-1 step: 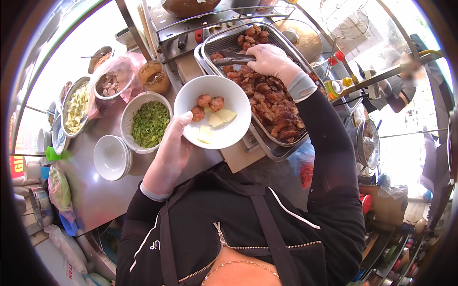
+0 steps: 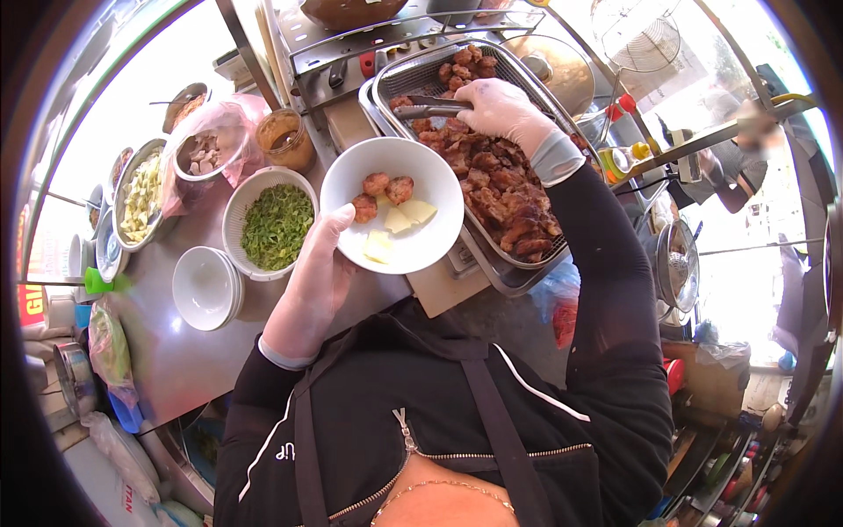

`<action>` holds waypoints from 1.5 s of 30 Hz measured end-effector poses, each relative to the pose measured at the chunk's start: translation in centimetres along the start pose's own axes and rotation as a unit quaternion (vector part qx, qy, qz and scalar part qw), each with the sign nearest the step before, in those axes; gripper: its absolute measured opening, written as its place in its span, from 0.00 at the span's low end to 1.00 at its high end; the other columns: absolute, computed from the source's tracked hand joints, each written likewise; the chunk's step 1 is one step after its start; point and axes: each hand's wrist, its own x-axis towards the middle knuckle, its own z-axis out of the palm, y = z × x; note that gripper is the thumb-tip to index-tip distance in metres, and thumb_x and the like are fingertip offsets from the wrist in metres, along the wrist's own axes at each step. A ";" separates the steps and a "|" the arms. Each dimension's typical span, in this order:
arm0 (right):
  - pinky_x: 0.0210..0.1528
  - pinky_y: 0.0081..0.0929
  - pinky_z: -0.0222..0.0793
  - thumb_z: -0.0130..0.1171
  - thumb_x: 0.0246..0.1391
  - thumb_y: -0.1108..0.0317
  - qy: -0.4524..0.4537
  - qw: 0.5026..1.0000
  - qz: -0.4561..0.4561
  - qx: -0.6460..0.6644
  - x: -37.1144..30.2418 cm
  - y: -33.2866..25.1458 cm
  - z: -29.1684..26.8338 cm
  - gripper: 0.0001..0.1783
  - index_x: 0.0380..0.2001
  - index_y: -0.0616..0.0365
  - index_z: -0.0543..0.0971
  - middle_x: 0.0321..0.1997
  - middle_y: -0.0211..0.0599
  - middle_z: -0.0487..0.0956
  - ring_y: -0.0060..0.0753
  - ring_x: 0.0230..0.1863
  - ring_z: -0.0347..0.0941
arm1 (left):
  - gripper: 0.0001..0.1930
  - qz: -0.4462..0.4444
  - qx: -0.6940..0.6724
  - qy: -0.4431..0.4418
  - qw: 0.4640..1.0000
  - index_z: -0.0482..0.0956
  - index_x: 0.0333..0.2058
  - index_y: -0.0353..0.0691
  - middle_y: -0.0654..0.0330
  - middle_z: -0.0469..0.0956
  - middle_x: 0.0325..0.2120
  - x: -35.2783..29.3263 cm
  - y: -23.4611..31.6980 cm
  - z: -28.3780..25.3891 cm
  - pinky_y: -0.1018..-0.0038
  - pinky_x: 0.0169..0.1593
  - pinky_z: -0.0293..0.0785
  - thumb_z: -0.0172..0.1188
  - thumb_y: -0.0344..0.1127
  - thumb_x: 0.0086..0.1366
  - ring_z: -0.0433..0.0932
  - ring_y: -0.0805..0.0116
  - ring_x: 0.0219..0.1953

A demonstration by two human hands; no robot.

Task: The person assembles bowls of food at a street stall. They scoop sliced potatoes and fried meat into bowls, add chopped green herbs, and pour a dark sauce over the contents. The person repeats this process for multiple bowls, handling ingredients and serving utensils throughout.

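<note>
My left hand (image 2: 307, 285), in a thin clear glove, grips the left rim of a white bowl (image 2: 424, 171), thumb over the edge. Inside the bowl lie three browned meatballs (image 2: 376, 184) and a few pale yellow slices (image 2: 399, 220). My right hand (image 2: 509, 114), gloved too, is closed around metal tongs (image 2: 435, 106) above a rectangular wire-mesh tray (image 2: 379, 97). The tongs point left, their tips by a meatball (image 2: 400, 103) at the tray's left side. Browned meat pieces (image 2: 492, 180) fill the near part of the tray; more meatballs (image 2: 465, 66) sit at its far end.
Left of the bowl stand a white basket of chopped greens (image 2: 277, 227), stacked white bowls (image 2: 204, 288) and a jar of brown sauce (image 2: 285, 140). Farther left are a pink-bagged bowl of meat (image 2: 209, 154) and a tray of pale chopped pieces (image 2: 140, 202). A metal rail (image 2: 702, 145) crosses at right.
</note>
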 end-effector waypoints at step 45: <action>0.39 0.31 0.72 0.62 0.49 0.77 0.058 0.982 0.011 0.179 -22.6 -1.2 -7.0 0.15 0.42 0.60 0.83 0.34 0.44 0.82 0.43 0.35 0.78 | 0.30 -0.012 0.035 -0.048 0.998 0.55 0.66 0.34 0.52 0.67 0.58 -2.1 -2.6 3.5 0.64 0.60 0.73 0.50 0.38 0.68 0.71 0.62 0.59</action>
